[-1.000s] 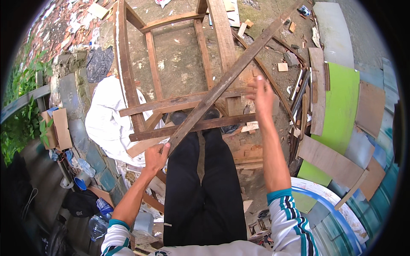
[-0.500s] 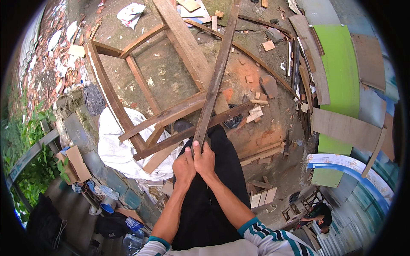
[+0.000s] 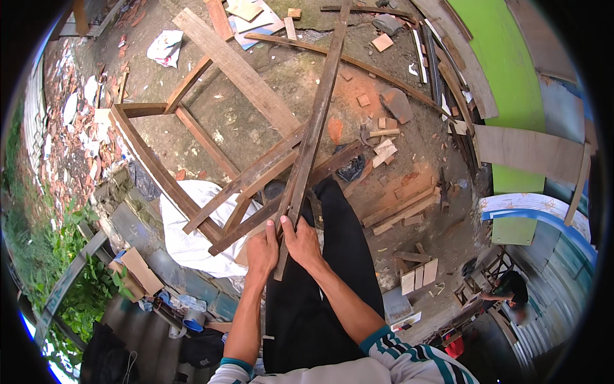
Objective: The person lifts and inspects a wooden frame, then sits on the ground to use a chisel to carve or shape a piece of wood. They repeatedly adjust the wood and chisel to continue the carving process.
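My left hand (image 3: 261,251) and my right hand (image 3: 302,244) are closed around a long dark wooden batten (image 3: 320,118), thumbs on its top. The near end of the batten sticks out below my hands over my black trousers, and its far end reaches the top of the view. Under it lies a frame (image 3: 208,142) of brown wooden bars, with a crosspiece (image 3: 252,224) just ahead of my left hand. A wide flat board (image 3: 236,67) lies slantwise over the far part of the frame.
A white sack (image 3: 182,246) lies under the frame's near left corner. Wood offcuts (image 3: 384,150) and long strips (image 3: 384,73) litter the ground to the right. Green and grey panels (image 3: 511,77) stand at the right edge. Another person (image 3: 511,288) crouches at lower right. Rubble (image 3: 77,147) covers the far left.
My hands now grip the batten farther up from its near end, which sticks out below them. The wide board lies farther left across the frame. The view has shifted.
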{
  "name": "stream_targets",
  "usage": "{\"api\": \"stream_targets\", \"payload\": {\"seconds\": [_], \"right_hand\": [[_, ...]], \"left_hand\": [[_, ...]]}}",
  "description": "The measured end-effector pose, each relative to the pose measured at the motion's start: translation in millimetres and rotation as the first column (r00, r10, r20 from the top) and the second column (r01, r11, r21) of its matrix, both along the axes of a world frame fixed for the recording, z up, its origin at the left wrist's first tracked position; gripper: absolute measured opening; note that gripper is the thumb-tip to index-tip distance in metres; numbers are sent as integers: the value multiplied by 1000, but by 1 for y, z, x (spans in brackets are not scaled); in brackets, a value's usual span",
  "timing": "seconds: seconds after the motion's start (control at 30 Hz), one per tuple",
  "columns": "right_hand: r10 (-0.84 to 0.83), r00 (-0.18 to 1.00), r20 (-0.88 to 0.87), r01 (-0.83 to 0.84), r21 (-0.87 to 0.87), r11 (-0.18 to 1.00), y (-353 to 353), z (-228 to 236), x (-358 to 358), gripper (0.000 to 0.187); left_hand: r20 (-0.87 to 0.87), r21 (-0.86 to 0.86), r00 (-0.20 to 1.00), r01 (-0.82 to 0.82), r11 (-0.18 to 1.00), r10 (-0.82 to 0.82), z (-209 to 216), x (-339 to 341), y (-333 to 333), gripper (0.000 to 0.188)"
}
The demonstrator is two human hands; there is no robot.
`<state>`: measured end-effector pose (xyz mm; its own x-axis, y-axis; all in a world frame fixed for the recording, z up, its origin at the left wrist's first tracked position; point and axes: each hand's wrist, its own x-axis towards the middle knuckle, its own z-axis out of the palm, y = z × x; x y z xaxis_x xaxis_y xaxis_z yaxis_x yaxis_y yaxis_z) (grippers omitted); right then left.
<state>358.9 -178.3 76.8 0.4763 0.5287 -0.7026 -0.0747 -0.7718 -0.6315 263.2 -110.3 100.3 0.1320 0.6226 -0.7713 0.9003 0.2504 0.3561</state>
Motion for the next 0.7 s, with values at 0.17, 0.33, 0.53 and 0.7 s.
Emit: {"api": "stream_targets", "payload": {"seconds": [0.17, 0.33, 0.53, 0.7], "right_hand": [[-87, 994, -59, 89, 31, 996, 6, 14, 0, 50], [-64, 995, -79, 53, -126, 991, 7, 19, 1, 44], [-97, 994, 52, 99, -39, 994, 8, 25, 9, 46], [-133, 985, 108, 132, 11, 991, 8, 44, 23, 45]], "left_hand": [[43, 81, 998, 53, 995, -56, -7, -9, 3, 70], [39, 114, 977, 204, 972, -210, -13, -12, 11, 64], [56, 157, 941, 321, 934, -333, -19, -3, 22, 60], [116, 272, 928, 314, 910, -355, -23, 7, 31, 59]]}}
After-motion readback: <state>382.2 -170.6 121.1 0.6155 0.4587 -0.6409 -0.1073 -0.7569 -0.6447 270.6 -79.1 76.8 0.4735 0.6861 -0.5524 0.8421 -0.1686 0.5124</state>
